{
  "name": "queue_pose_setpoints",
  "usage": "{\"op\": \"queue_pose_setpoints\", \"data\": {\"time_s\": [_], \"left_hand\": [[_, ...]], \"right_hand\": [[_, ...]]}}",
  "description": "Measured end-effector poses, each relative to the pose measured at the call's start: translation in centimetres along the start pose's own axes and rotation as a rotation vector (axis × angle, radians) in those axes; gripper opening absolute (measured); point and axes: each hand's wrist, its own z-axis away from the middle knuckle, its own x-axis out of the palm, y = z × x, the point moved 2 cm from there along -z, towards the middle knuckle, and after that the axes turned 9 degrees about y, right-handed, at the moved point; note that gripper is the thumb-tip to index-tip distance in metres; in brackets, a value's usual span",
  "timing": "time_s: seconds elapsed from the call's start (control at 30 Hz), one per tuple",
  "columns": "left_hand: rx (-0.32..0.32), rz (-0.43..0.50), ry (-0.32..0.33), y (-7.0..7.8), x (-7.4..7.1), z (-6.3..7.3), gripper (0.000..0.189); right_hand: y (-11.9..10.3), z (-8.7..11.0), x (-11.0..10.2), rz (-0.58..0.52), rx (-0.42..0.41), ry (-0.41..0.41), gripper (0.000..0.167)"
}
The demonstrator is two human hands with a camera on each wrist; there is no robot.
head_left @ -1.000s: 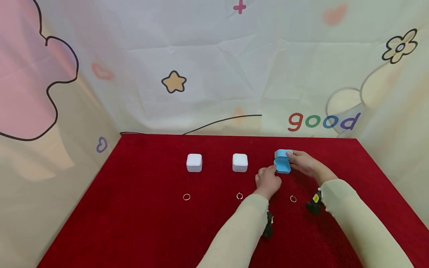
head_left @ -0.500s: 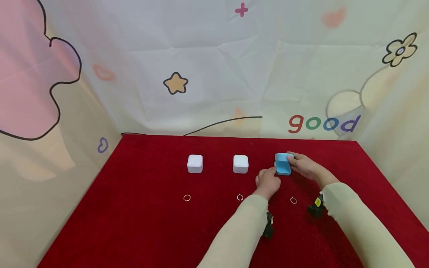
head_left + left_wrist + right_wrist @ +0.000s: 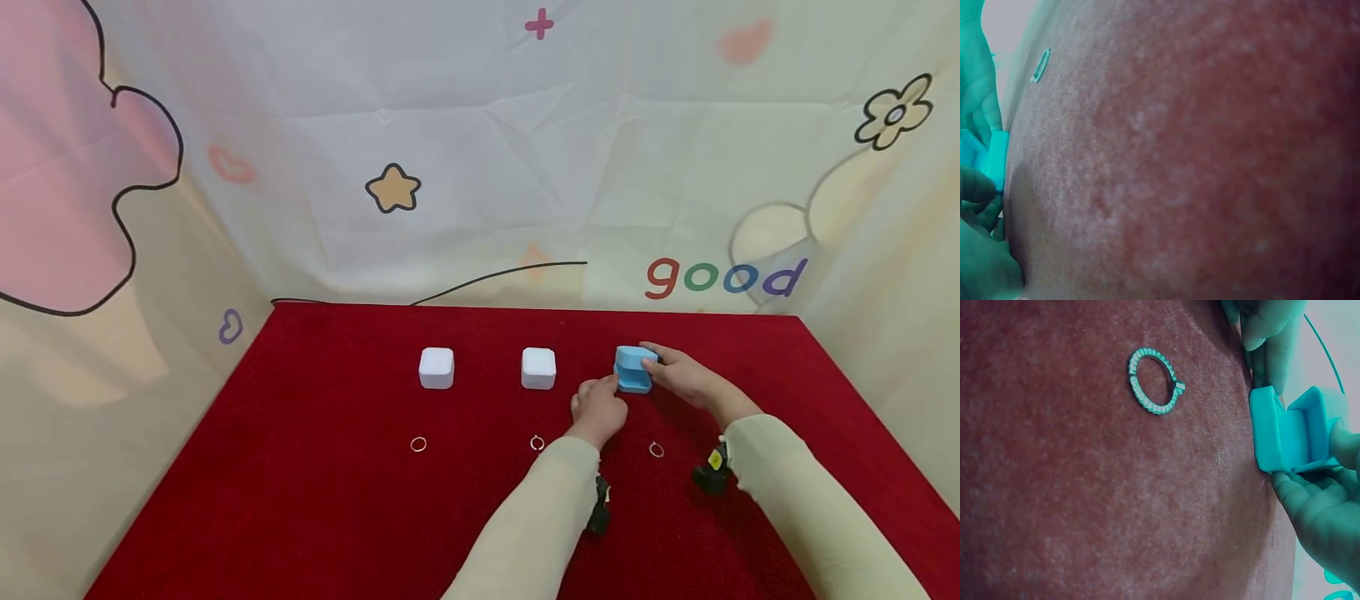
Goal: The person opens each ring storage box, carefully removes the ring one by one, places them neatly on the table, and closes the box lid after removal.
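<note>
A light blue ring box (image 3: 632,369) rests at the right of the red cloth, its lid partly raised over the base. My right hand (image 3: 678,372) holds it from the right, thumb on the lid and fingers behind. On the other side, the curled fingers of my left hand (image 3: 600,410) hold the left edge of the base. In the right wrist view, the ring box (image 3: 1300,431) shows its hollow between lid and base. A ring with a small raised setting (image 3: 1155,381) lies on the cloth in front of it.
Two white ring boxes, one at left (image 3: 437,368) and one mid-table (image 3: 538,368), stand shut in line with the blue one. Before them lie a gold-coloured ring (image 3: 418,444) and another ring (image 3: 537,442), beside my left sleeve. A printed curtain (image 3: 480,167) hangs behind the red cloth (image 3: 337,500).
The blue box's lid has come down, so the gap between lid and base is narrower. My right thumb has moved down slightly with it; my left hand stays at the box's left side.
</note>
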Motion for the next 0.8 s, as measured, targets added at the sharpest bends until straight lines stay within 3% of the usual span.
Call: {"op": "queue_pose_setpoints", "data": {"time_s": [0.3, 0.6, 0.8], "left_hand": [[0.012, -0.003, -0.005, -0.2, -0.09, -0.05, 0.049], [0.054, -0.11, 0.005, -0.27, 0.16, -0.2, 0.049], [0.054, -0.088, -0.002, 0.07, -0.2, 0.23, 0.049]], "right_hand": [[0.31, 0.14, 0.1, 0.095, -0.054, 0.054, 0.061], [0.67, 0.18, 0.42, 0.109, -0.08, 0.083, 0.063], [0.79, 0.14, 0.51, 0.123, -0.111, 0.108, 0.06]]}}
